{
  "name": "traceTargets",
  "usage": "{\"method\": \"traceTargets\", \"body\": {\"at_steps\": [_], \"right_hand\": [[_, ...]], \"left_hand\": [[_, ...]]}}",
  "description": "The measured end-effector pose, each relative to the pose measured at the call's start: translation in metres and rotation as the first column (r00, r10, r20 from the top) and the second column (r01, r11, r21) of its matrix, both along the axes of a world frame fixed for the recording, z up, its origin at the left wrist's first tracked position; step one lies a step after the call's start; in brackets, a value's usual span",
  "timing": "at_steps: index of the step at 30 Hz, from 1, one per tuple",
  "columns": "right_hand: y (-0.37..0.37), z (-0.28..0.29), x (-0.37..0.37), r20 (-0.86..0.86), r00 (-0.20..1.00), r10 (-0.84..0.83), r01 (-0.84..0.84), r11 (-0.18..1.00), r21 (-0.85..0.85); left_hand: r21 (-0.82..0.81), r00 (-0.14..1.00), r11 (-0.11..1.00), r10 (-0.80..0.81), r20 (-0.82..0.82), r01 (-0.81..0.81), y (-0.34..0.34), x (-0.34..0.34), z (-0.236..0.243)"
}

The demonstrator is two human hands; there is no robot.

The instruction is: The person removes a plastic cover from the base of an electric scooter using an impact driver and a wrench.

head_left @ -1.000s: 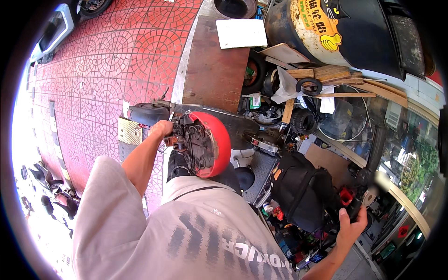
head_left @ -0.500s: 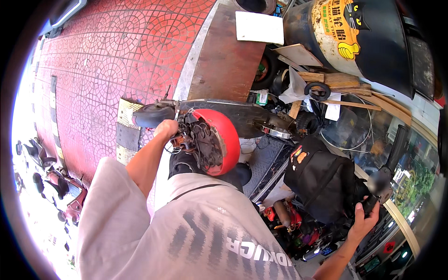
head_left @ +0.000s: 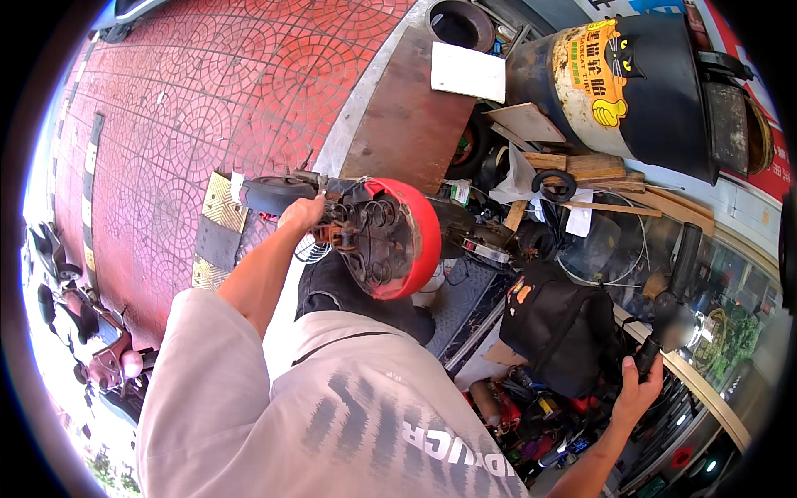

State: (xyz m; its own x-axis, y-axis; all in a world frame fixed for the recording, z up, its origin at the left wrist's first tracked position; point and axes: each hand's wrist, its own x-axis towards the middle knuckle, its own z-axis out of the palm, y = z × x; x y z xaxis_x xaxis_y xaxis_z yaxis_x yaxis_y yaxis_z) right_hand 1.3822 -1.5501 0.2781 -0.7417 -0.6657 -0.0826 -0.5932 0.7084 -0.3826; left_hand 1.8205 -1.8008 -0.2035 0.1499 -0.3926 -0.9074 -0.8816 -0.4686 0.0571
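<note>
A red seat (head_left: 427, 241) is tipped with its underside toward me, baring coil springs and rusty brackets (head_left: 339, 236). My left hand (head_left: 304, 214) is closed at the seat's left end, on part of the metal frame by the brackets; its fingertips are hidden. A small scooter lies beneath and beyond, its black-tyred wheel (head_left: 278, 195) at the left. On the right, my right hand (head_left: 638, 388) is wrapped round the near black grip (head_left: 647, 355) of a handlebar (head_left: 686, 257). Beside that hand hangs a black bag (head_left: 560, 328) with a small coloured patch.
Beyond the scooter lie a brown board (head_left: 398, 116), a white panel (head_left: 467, 71), wood planks (head_left: 594, 170) and a big dark drum (head_left: 656, 91). Tools and parts (head_left: 523, 415) crowd below the bag. A glass front (head_left: 730, 332) borders the right. Parked scooters (head_left: 104, 349) stand left.
My view has shifted a little. The seat has turned slightly, showing more of its springs, and sits a bit farther right. The handlebar appears a little farther left; both hands keep their hold.
</note>
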Motion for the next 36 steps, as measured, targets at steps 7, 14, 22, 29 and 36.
{"method": "traceTargets", "body": {"at_steps": [7, 14, 22, 29, 36], "right_hand": [[-0.022, 0.017, 0.065, -0.406, 0.874, 0.267, -0.129, 0.933, 0.336], [-0.112, -0.065, 0.165, 0.128, 0.973, 0.192, -0.169, 0.971, -0.172], [-0.186, -0.308, 0.221, -0.016, 0.803, 0.596, -0.593, 0.801, 0.085], [-0.187, -0.311, 0.218, 0.012, 0.831, 0.556, -0.554, 0.826, 0.104], [-0.188, -0.309, 0.218, 0.025, 0.857, 0.514, -0.514, 0.851, 0.105]], "left_hand": [[-0.137, 0.984, 0.980, -0.160, -0.084, 0.148, -0.021, 0.013, 0.018], [-0.079, 0.983, 0.997, -0.007, -0.185, -0.007, -0.047, 0.051, -0.128], [-0.018, 0.986, 0.990, -0.143, -0.086, 0.142, -0.046, 0.017, -0.156], [0.157, 0.965, 0.952, -0.261, -0.027, 0.262, -0.054, -0.017, -0.148], [0.128, 0.928, 0.925, -0.367, 0.061, 0.357, -0.054, -0.031, -0.133]]}}
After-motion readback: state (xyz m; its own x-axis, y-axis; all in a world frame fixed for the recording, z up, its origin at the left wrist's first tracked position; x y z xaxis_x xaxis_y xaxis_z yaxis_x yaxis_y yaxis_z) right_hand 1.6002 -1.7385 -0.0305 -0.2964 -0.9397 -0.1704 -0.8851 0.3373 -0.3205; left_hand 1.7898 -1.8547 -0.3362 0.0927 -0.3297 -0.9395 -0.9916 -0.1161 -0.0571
